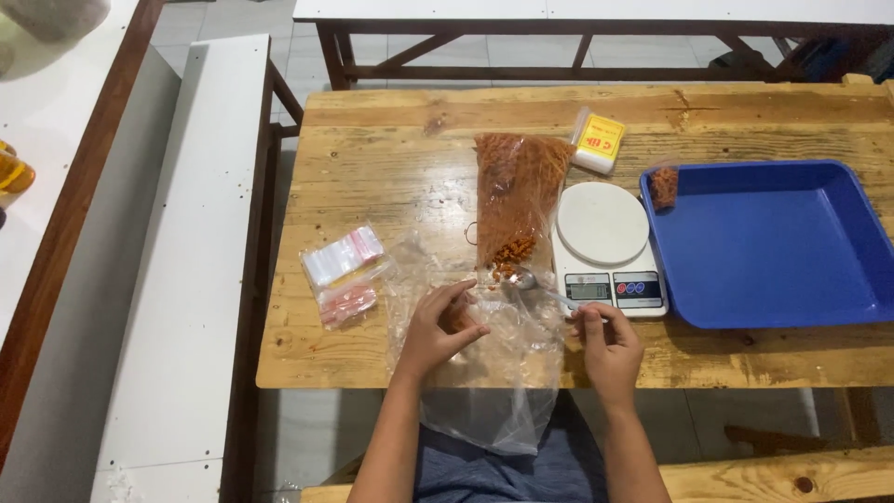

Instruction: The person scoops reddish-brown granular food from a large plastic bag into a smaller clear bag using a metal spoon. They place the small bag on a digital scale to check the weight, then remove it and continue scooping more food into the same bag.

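The left hand (438, 328) pinches a small clear bag (458, 315) on the counter (391, 177), its grip narrow around the bag's mouth. The right hand (607, 343) holds a spoon (540, 287) by the handle, grip closed on it; the bowl lies just right of the small bag, at the open end of a long snack bag (517, 200). A white scale (607, 247) sits beside the right hand, and a blue tray (778, 244) farther right. A pack of zip bags (343, 275) lies to the left.
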